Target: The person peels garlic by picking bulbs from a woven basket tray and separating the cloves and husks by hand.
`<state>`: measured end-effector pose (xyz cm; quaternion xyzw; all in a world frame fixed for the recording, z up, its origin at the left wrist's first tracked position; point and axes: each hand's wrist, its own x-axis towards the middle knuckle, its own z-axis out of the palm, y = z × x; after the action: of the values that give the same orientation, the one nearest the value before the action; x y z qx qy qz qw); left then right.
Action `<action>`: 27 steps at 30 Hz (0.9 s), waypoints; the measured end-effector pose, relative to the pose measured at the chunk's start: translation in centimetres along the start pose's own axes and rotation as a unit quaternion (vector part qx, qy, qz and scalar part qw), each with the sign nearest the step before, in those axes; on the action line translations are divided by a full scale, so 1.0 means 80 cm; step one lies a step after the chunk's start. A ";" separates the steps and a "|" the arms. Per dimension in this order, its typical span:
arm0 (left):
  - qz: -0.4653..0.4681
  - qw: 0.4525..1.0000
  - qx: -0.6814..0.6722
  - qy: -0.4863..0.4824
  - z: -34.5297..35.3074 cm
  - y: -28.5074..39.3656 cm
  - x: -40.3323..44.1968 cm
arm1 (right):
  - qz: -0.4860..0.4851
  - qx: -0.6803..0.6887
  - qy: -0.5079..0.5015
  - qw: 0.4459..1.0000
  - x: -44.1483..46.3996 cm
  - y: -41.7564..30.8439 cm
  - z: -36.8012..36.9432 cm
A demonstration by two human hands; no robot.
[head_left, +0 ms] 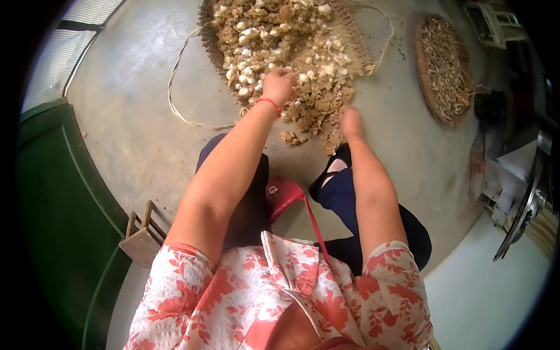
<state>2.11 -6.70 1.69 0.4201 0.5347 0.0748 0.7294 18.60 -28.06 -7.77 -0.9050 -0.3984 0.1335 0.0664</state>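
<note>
A smooth grey floor (pixel 134 93) spreads around the work. The left hand (pixel 280 84) has its fingers curled inward; whether they pinch anything I cannot tell. The right hand (pixel 350 121), at four o'clock from it, hides its fingertips beside brown dry matter (pixel 315 114). Pale garlic-like bulbs (pixel 245 73) lie from nine to one o'clock of the left hand, on a woven mat (pixel 357 36); farther out at three o'clock sits a round basket (pixel 420 64). Light fingertips would probably spare the papery skins.
</note>
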 end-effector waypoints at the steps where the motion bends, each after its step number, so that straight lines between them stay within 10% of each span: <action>1: 0.001 1.000 0.001 0.000 -0.001 0.000 0.002 | 0.029 0.043 -0.005 0.999 -0.004 -0.002 -0.008; 6: 0.003 1.000 -0.004 0.017 0.001 -0.007 0.013 | 0.130 0.174 0.024 0.976 0.015 -0.021 -0.050; 8: 0.003 1.000 -0.020 0.021 0.001 -0.004 0.010 | 0.156 0.486 -0.072 0.857 0.046 -0.068 -0.077; 11: 0.001 0.998 -0.047 0.033 -0.006 0.001 -0.001 | 0.131 0.572 -0.110 0.802 0.069 -0.149 -0.113; 17: 0.006 0.992 -0.112 0.061 -0.036 0.013 -0.006 | -0.039 0.164 -0.203 0.965 0.024 -0.168 -0.034; 19: 0.013 0.991 -0.117 0.070 -0.044 0.017 -0.010 | -0.163 0.033 -0.035 0.985 -0.004 -0.166 -0.007; 27: 0.033 0.989 -0.120 0.076 -0.061 0.026 -0.016 | 0.011 0.001 -0.053 0.999 -0.016 -0.190 -0.006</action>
<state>-1.82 -3.47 3.65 0.3397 0.5619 0.1944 0.7287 7.23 -18.78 -3.58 -0.9009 -0.3917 0.1818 0.0444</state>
